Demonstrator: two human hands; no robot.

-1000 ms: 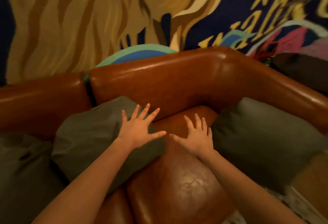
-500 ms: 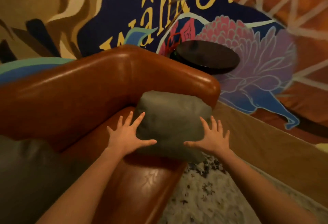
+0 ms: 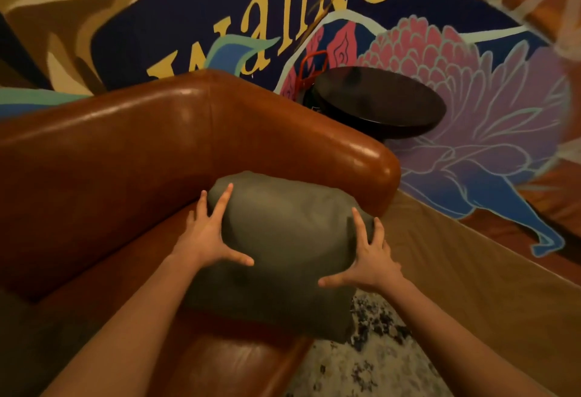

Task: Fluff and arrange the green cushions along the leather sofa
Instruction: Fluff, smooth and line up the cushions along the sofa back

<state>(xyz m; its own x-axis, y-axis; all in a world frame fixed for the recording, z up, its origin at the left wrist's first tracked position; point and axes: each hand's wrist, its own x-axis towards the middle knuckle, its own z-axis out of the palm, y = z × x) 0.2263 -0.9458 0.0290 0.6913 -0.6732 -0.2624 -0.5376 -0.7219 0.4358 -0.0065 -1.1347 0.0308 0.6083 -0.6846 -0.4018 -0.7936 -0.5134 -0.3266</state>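
**Inventory: sofa corner, head view**

1. Painted wall mural, dark blue ground with yellow lettering, pink and violet flower shapes and a blue figure. I log it as backdrop across the whole upper frame.

2. Glossy brown leather sofa, rounded backrest meeting a rounded armrest at the corner; the seat runs toward me at lower left.

3. Speckled pale rug with dark flecks, on the floor at the sofa's right, below the armrest end.

4. Round dark side table, behind the armrest, against the mural.

5. Plump olive-green fabric cushion, in the sofa's corner against the armrest, its lower edge overhanging the seat front. I see it gripped on both flanks.

6. Left hand, fingers spread wide and pressed flat to the cushion's left side, thumb across its front.

7. Right hand, likewise splayed, fingers on the cushion's right side, thumb pointing inward on the front. Both hands squeeze the cushion between them.
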